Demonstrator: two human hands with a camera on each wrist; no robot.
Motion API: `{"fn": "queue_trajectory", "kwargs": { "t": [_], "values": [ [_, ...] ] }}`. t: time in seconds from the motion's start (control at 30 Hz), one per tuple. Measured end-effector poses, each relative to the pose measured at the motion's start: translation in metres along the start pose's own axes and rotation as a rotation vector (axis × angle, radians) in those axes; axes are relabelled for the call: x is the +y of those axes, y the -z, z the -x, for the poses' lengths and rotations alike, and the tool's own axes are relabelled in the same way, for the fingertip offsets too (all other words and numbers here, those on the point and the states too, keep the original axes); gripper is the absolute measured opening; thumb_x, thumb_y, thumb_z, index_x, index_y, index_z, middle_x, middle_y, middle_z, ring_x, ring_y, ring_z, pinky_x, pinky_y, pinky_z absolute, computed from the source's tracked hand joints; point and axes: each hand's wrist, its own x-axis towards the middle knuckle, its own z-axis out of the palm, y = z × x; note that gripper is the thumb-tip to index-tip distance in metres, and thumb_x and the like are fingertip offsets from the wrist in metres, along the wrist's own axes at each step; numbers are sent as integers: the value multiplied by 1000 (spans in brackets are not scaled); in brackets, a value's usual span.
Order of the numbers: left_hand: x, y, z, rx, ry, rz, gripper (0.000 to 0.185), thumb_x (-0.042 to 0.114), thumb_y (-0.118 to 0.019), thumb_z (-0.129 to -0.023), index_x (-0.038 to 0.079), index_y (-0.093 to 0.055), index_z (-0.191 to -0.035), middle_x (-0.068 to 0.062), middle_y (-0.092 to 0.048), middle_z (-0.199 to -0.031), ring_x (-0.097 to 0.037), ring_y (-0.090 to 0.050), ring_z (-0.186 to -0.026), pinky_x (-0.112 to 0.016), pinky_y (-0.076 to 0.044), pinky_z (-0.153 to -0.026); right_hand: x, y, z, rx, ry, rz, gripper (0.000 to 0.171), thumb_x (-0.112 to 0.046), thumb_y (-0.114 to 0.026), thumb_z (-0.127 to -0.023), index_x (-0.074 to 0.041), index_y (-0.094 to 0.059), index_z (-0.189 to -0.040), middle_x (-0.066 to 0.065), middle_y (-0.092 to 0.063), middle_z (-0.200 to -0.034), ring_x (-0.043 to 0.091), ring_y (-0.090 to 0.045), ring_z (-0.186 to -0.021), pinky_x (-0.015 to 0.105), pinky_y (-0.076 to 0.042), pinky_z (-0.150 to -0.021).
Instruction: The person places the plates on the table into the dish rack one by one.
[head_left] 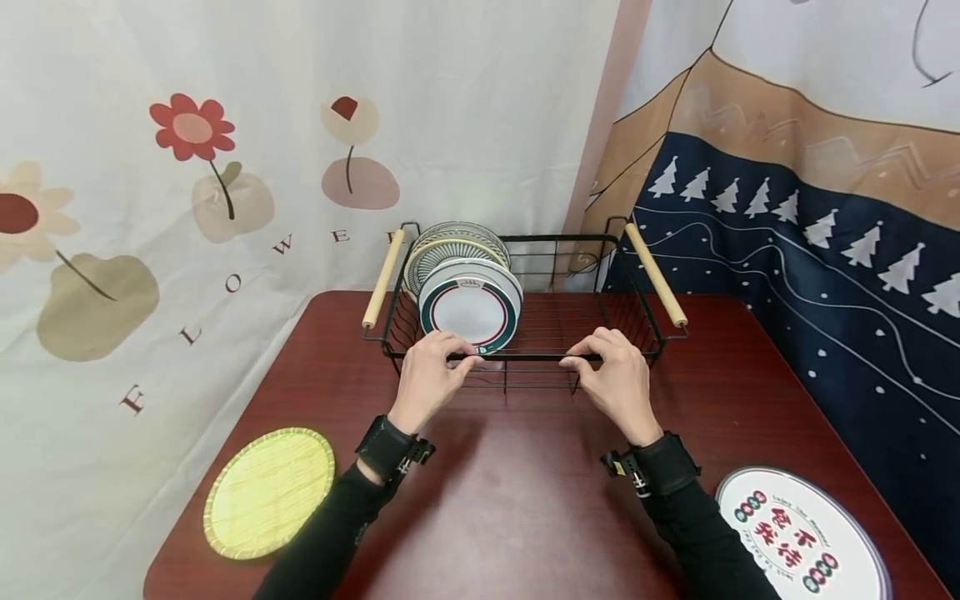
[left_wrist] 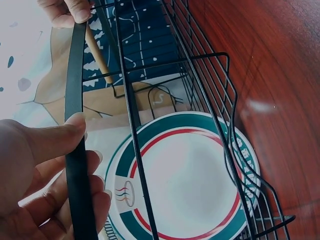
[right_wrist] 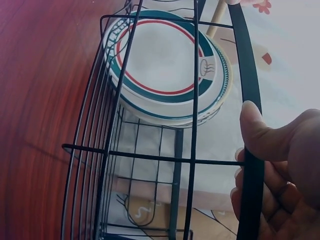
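Left hand [head_left: 429, 372]: centre of the head view, thumb and fingers curled round the near top rail of the black wire rack [head_left: 525, 321].
Right hand [head_left: 617, 382]: just right of centre, gripping the same rail, well apart from the left hand.
Rack: upper middle of the frame, on the dark red table [head_left: 517, 492].
Plates [head_left: 468, 283]: upright in the rack's left part.
Yellow mat [head_left: 268, 490]: lower left.
Printed round plate [head_left: 802, 533]: lower right.

Head view high, looking down; wrist views close, sharing rack [head_left: 525, 333].
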Motion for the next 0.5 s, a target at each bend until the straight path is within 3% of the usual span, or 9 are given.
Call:
{"fn": "queue_trajectory", "kwargs": {
  "t": [0.33,0.5],
  "values": [
    [-2,-1,1,25,6,11,8,23,-85,-84,18,-79,-88,1,-74,-88,-17,-66,-81,-36,-54,-67,1,8,-5,-84,31,-1,14,-21,-88,-80,-15,-78,-86,3,-68,-83,20,-56,-75,33,-39,-64],
    [-1,-1,2,28,6,22,10,24,-85,-84,16,-80,-89,1,-73,-86,-17,-66,-80,-35,-54,-66,2,16,-5,-162,52,-27,19,-18,-86,-83,-13,-78,-100,3,-71,-92,22,-60,-85,36,-45,-70]
  ]
}}
